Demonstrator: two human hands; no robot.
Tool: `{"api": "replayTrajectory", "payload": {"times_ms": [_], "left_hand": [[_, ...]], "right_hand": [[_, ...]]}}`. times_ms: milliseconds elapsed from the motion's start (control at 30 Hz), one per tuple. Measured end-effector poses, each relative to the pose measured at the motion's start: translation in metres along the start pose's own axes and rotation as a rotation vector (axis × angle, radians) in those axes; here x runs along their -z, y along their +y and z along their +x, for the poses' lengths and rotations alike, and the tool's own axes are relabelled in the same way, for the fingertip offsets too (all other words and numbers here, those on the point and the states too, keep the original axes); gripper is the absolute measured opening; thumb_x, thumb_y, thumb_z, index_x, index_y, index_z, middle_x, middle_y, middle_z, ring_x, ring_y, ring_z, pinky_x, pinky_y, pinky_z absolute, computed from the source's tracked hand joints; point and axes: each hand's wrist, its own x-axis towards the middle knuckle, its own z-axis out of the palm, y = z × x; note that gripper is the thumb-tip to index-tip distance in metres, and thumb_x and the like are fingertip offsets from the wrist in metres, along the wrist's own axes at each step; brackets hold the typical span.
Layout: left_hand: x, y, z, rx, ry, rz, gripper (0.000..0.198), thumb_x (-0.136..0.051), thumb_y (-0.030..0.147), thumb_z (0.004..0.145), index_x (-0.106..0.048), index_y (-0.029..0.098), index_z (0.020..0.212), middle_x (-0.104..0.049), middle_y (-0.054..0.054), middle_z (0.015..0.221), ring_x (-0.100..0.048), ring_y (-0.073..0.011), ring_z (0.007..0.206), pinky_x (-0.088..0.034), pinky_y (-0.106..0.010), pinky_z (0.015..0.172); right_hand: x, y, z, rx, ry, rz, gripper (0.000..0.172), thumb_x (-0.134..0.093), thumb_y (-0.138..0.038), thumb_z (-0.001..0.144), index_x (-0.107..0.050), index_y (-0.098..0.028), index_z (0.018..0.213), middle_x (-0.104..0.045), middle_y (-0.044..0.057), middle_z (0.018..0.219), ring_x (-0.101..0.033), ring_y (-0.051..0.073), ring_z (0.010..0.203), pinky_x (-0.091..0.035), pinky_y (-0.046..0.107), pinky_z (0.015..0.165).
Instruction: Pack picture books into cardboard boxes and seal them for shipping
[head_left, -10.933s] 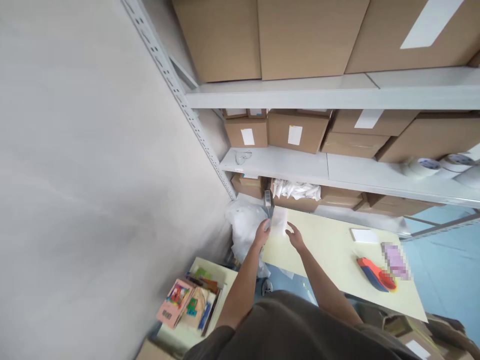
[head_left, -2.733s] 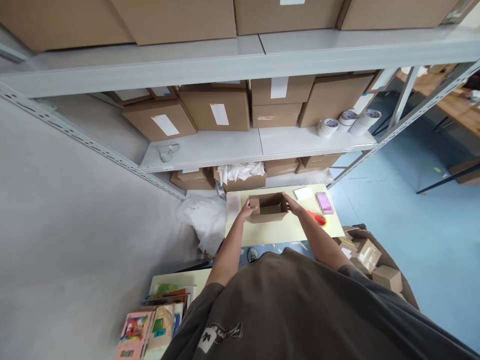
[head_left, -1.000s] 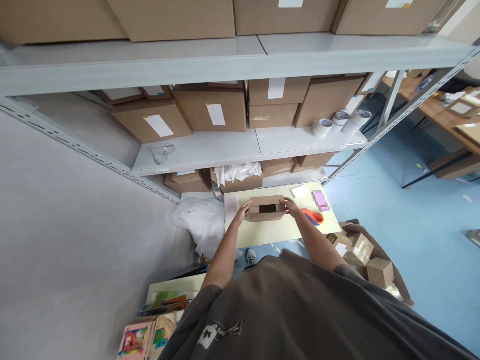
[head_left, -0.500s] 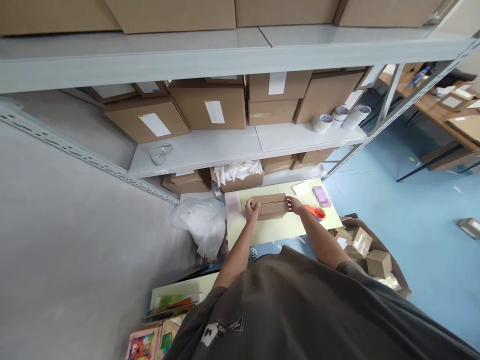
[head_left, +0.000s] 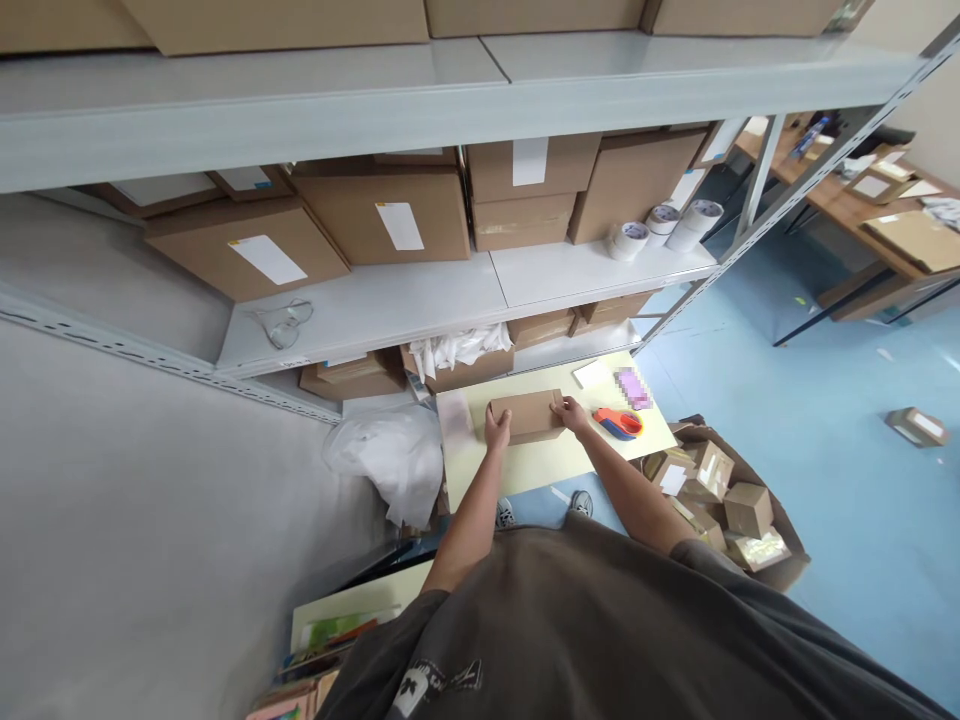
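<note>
A small brown cardboard box (head_left: 526, 413) lies on the pale yellow table (head_left: 547, 460) with its flaps folded down. My left hand (head_left: 496, 428) grips the box's left end, fingers curled over the edge. At the right end my right hand (head_left: 573, 411) presses on the corner of the box. An orange and blue tape dispenser (head_left: 618, 423) rests on the table just right of my right hand. A clear plastic sleeve (head_left: 455, 412) lies at the table's left edge.
Grey metal shelving (head_left: 480, 290) holds labelled cardboard boxes and tape rolls (head_left: 660, 225). A white plastic bag (head_left: 386, 460) sits on the floor left of the table. An open carton of small boxes (head_left: 731, 500) stands on the blue floor at the right.
The box's open top has been folded shut between one second ago and now. Both hands stay at its ends; the view has shifted slightly.
</note>
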Motion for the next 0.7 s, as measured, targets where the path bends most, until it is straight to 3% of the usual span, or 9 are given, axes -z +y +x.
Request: {"api": "replayTrajectory", "payload": {"times_ms": [133, 233, 400, 533, 700], "left_hand": [[0.001, 0.005, -0.001, 0.031, 0.068, 0.094, 0.083, -0.064, 0.050, 0.100, -0.028, 0.025, 0.171, -0.060, -0.014, 0.158, -0.055, -0.0308, 0.148, -0.043, -0.043, 0.120], [0.002, 0.011, -0.007, 0.079, 0.096, 0.110, 0.084, -0.068, 0.049, 0.098, -0.031, 0.023, 0.169, -0.063, -0.015, 0.154, -0.055, -0.0311, 0.148, -0.043, -0.042, 0.119], [-0.001, 0.017, -0.022, 0.040, 0.161, 0.083, 0.080, -0.069, 0.050, 0.098, -0.035, 0.024, 0.167, -0.058, -0.015, 0.159, -0.055, -0.0275, 0.148, -0.043, -0.040, 0.121], [-0.002, 0.026, -0.025, -0.061, 0.130, 0.086, 0.088, -0.081, 0.053, 0.089, -0.041, 0.027, 0.163, -0.065, -0.013, 0.151, -0.059, -0.0265, 0.144, -0.045, -0.041, 0.121], [-0.001, 0.035, -0.023, 0.001, 0.233, 0.021, 0.085, -0.086, 0.048, 0.085, -0.047, 0.027, 0.157, -0.065, -0.012, 0.150, -0.059, -0.0279, 0.143, -0.046, -0.044, 0.122]], "right_hand": [[-0.007, 0.006, -0.004, 0.029, 0.014, -0.189, 0.047, -0.056, -0.049, 0.103, -0.059, -0.023, 0.142, -0.076, 0.011, 0.123, -0.069, 0.029, 0.112, -0.051, 0.040, 0.104], [-0.012, 0.008, -0.006, 0.034, -0.027, -0.206, 0.061, -0.042, -0.049, 0.109, -0.041, -0.021, 0.163, -0.068, 0.014, 0.145, -0.065, 0.031, 0.130, -0.046, 0.041, 0.113], [-0.003, 0.006, -0.006, 0.061, -0.151, -0.170, 0.071, -0.040, -0.044, 0.110, -0.025, -0.014, 0.172, -0.052, 0.017, 0.164, -0.054, 0.031, 0.147, -0.040, 0.042, 0.122], [0.028, 0.005, -0.002, 0.160, -0.272, -0.181, 0.071, -0.048, -0.044, 0.107, -0.033, -0.015, 0.170, -0.050, 0.016, 0.166, -0.051, 0.031, 0.149, -0.039, 0.042, 0.124], [0.110, 0.023, 0.014, 0.409, -0.057, -0.256, 0.066, -0.054, -0.035, 0.103, -0.042, -0.020, 0.166, -0.055, 0.014, 0.161, -0.044, 0.031, 0.153, -0.034, 0.044, 0.128]]}}
